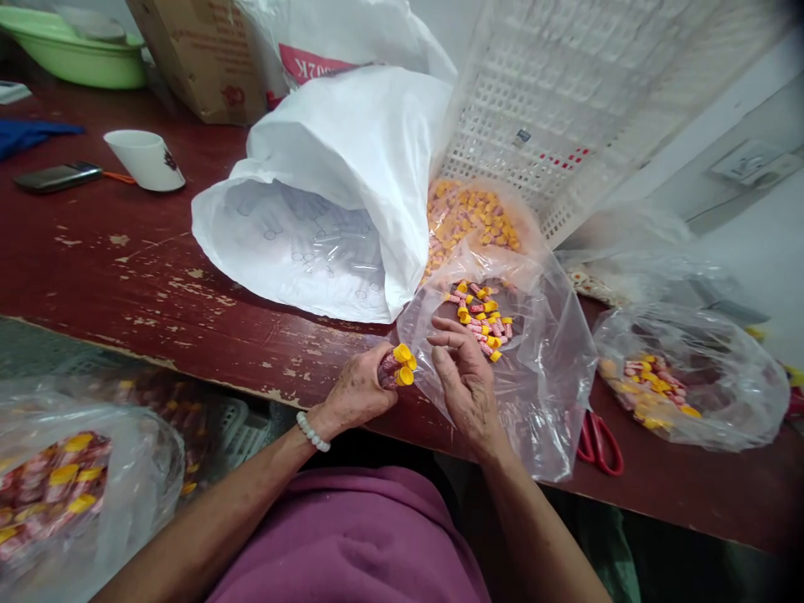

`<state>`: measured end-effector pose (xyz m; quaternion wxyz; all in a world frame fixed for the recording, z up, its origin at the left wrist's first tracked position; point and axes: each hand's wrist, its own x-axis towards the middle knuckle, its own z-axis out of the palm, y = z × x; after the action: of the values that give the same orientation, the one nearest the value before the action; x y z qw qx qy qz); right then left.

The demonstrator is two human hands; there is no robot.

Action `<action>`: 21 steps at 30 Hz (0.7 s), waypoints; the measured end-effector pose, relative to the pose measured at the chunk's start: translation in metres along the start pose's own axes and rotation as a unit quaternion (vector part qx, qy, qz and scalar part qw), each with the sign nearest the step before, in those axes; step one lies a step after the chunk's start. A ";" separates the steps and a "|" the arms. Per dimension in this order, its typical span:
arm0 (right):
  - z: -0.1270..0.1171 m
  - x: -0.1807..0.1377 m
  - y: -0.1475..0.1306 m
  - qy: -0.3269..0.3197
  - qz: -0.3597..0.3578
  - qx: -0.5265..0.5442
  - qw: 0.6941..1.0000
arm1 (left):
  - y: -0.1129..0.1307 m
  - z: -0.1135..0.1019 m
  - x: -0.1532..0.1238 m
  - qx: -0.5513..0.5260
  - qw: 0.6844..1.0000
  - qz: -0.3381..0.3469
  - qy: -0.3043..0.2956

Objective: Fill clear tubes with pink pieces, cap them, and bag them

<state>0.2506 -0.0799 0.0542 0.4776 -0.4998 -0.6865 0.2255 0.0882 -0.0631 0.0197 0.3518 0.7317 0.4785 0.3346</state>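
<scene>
My left hand is closed around several small red-and-white patterned tubes, their yellow caps pointing to the right. Beside it, my right hand is open, fingers slightly bent and apart, with nothing visible in it. That hand is over the edge of a clear plastic bag, where more yellow-capped patterned pieces lie in a loose heap. Left of this bag, a white sack lies on its side with its mouth towards me, and clear, colourless tubes show inside.
Behind the bag are many yellow-capped pieces and a leaning white plastic crate. Red-handled scissors and another filled bag lie right. A white cup and phone are left. A filled bag stands below the table edge.
</scene>
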 end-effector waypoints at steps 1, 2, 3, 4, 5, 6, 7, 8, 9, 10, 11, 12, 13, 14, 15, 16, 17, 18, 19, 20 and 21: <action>-0.001 0.000 0.000 -0.006 -0.022 -0.026 0.999 | 0.000 0.000 0.000 0.003 1.000 0.000 -0.004; -0.001 -0.001 -0.001 -0.020 -0.043 -0.058 0.997 | 0.001 0.000 0.000 0.004 1.000 -0.002 -0.008; 0.001 -0.003 -0.002 -0.042 -0.061 -0.090 0.993 | 0.002 0.000 0.000 0.004 1.000 -0.007 -0.010; 0.003 -0.005 -0.004 -0.066 -0.074 -0.120 0.988 | 0.003 0.000 -0.001 0.004 1.000 -0.013 -0.010; 0.006 -0.006 -0.006 -0.090 -0.082 -0.142 0.982 | 0.005 0.000 -0.002 0.006 1.000 -0.018 -0.007; 0.008 -0.008 -0.008 -0.110 -0.086 -0.155 0.978 | 0.005 0.000 -0.002 0.010 1.000 -0.022 -0.005; 0.009 -0.008 -0.008 -0.125 -0.087 -0.157 0.976 | 0.005 -0.001 -0.003 0.013 1.000 -0.023 -0.005; 0.007 -0.007 -0.005 -0.131 -0.086 -0.150 0.976 | 0.005 -0.001 -0.003 0.014 1.000 -0.022 -0.008; 0.004 -0.006 0.000 -0.121 -0.083 -0.141 0.979 | 0.004 -0.002 -0.003 0.009 1.000 -0.020 -0.012; -0.002 -0.003 0.008 -0.094 -0.077 -0.135 0.983 | 0.002 -0.002 -0.002 -0.003 1.000 -0.022 -0.011; -0.011 0.000 0.019 -0.055 -0.065 -0.139 0.987 | -0.001 -0.003 -0.001 -0.023 0.999 -0.030 -0.005; -0.021 0.003 0.034 -0.005 -0.047 -0.162 0.986 | -0.003 -0.003 0.000 -0.047 0.998 -0.042 0.007; -0.032 0.005 0.051 0.046 -0.023 -0.199 0.979 | -0.005 -0.004 0.001 -0.071 0.996 -0.055 0.022; -0.043 0.006 0.069 0.078 0.003 -0.258 0.963 | -0.007 -0.005 0.002 -0.093 0.993 -0.066 0.035; -0.053 0.007 0.087 0.096 0.032 -0.324 0.941 | -0.009 -0.006 0.003 -0.111 0.990 -0.073 0.046; -0.061 0.006 0.103 0.088 0.057 -0.373 0.922 | -0.010 -0.007 0.004 -0.122 0.988 -0.076 0.052; -0.067 0.005 0.117 0.074 0.071 -0.406 0.908 | -0.010 -0.008 0.005 -0.128 0.987 -0.076 0.056; -0.070 0.004 0.126 0.060 0.080 -0.425 0.900 | -0.011 -0.008 0.005 -0.129 0.987 -0.072 0.057; -0.072 0.002 0.129 0.050 0.082 -0.426 0.900 | -0.011 -0.009 0.005 -0.124 0.988 -0.066 0.058; -0.071 0.001 0.127 0.051 0.079 -0.411 0.907 | -0.011 -0.009 0.005 -0.116 0.990 -0.060 0.057; -0.068 0.000 0.119 0.058 0.074 -0.382 0.919 | -0.010 -0.008 0.005 -0.103 0.992 -0.052 0.054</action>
<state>0.3670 -0.0439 -0.0097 0.2712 -0.7056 -0.6528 -0.0487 0.0779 -0.0541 0.0161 0.4161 0.6461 0.4975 0.4025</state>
